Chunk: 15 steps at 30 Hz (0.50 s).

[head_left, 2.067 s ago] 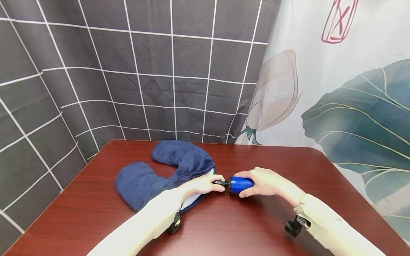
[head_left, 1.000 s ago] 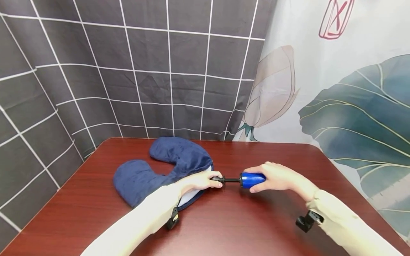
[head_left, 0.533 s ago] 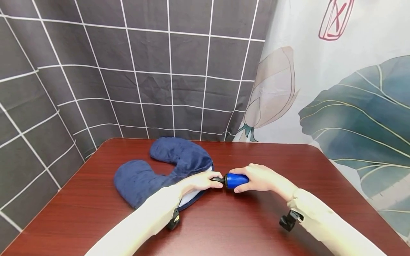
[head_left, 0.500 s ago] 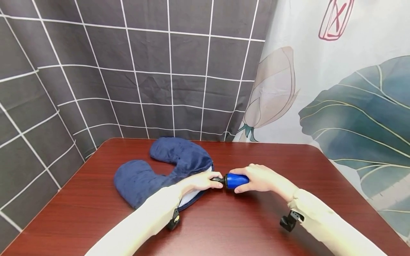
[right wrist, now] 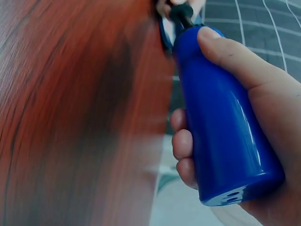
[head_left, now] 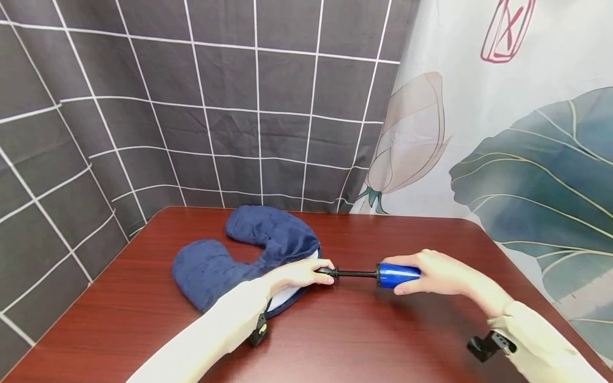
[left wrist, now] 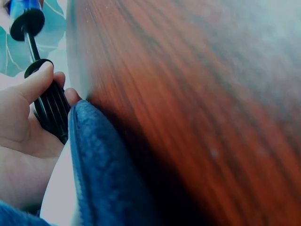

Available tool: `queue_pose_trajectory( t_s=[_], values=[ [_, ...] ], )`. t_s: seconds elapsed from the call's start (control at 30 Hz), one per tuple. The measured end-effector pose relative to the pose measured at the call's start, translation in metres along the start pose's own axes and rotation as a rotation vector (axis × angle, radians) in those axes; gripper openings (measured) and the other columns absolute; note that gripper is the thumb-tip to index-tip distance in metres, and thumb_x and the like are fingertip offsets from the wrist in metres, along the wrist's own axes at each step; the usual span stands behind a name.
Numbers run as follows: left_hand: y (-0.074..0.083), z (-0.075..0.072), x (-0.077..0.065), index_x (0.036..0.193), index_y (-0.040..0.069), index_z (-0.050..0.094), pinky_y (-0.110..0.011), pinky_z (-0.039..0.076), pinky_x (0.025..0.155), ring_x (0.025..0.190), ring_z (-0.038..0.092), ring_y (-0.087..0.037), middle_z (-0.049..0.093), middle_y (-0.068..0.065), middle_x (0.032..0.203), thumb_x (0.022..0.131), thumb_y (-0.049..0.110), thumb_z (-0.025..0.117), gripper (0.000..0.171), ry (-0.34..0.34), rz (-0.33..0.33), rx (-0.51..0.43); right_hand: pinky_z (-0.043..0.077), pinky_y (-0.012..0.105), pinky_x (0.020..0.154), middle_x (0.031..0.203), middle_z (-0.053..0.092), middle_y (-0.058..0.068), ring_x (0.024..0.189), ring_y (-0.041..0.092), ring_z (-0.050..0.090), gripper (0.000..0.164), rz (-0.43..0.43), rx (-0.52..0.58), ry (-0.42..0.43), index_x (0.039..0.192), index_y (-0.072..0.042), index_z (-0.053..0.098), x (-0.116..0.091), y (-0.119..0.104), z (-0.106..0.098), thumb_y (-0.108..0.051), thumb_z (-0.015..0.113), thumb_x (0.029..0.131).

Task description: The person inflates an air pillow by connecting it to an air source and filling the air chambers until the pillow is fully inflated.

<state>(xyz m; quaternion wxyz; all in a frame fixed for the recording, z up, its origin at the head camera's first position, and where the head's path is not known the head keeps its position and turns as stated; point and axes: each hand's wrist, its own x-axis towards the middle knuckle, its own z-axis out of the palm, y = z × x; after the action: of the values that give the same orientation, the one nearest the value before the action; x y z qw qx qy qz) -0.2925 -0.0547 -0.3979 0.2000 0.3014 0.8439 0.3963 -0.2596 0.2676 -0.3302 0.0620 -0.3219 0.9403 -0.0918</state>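
A small hand pump (head_left: pixel 399 275) with a blue barrel is stretched between both hands, its thin black rod drawn out in plain sight. My right hand (head_left: pixel 438 272) grips the barrel, fingers and thumb wrapped round it in the right wrist view. With my left hand (head_left: pixel 303 272) I hold the pump's black ribbed end (left wrist: pixel 51 106), thumb near its collar. That end lies at the open zipped edge of a navy plush neck pillow (head_left: pixel 261 242), where a white inner part (left wrist: pixel 59 193) shows. Where the ribbed end meets the white part is hidden by the hand.
The pillow lies on a reddish-brown wooden table (head_left: pixel 345 340), left of the middle. Behind the table hang a dark grid-patterned curtain (head_left: pixel 230 133) and a pale floral curtain (head_left: pixel 431 175). A small black camera sits on each wrist.
My right hand moved away to the right with the blue barrel, so the rod shows again after being pushed in half a second ago. The left hand and pillow stay nearly still.
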Motion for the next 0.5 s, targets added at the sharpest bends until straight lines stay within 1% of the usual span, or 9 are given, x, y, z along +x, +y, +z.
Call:
queue_pose_trajectory(
  t_s=[0.13,0.23,0.33,0.5],
  values=[
    [0.0,0.001,0.001,0.106,0.008,0.064,-0.02,0.033,0.076,0.081,0.044,-0.006,0.051,0.007,0.084,0.096,0.02,0.062,0.015,0.011,-0.019,0.003,0.051,0.021,0.067,0.11,0.072,-0.003,0.087,0.005,0.063,0.068,-0.007,0.035,0.017,0.135,-0.023,0.06,-0.015,0.009,-0.007,-0.063,0.069,0.081],
    [0.0,0.001,0.003,0.105,0.009,0.064,-0.02,0.035,0.077,0.082,0.046,-0.007,0.052,0.007,0.085,0.096,0.021,0.062,0.015,0.019,-0.016,0.019,0.051,0.021,0.067,0.111,0.072,-0.003,0.087,0.005,0.064,0.065,-0.008,0.045,0.022,0.133,-0.022,0.061,-0.016,0.01,-0.008,-0.06,0.07,0.081],
    [0.0,0.0,0.003,0.106,0.009,0.063,-0.019,0.035,0.075,0.08,0.046,-0.006,0.052,0.007,0.084,0.096,0.021,0.062,0.015,0.023,-0.019,0.032,0.052,0.022,0.069,0.112,0.072,-0.002,0.088,0.006,0.064,0.064,-0.027,0.051,0.016,0.133,-0.021,0.061,-0.007,0.007,-0.005,-0.059,0.07,0.082],
    [0.0,0.001,0.003,0.106,0.009,0.063,-0.017,0.036,0.071,0.075,0.046,-0.004,0.05,0.007,0.078,0.095,0.021,0.062,0.016,0.024,-0.023,0.051,0.054,0.026,0.074,0.115,0.071,-0.003,0.094,0.01,0.066,0.063,-0.045,0.064,-0.006,0.134,-0.022,0.061,0.016,-0.001,0.005,-0.06,0.069,0.083]
  ],
)
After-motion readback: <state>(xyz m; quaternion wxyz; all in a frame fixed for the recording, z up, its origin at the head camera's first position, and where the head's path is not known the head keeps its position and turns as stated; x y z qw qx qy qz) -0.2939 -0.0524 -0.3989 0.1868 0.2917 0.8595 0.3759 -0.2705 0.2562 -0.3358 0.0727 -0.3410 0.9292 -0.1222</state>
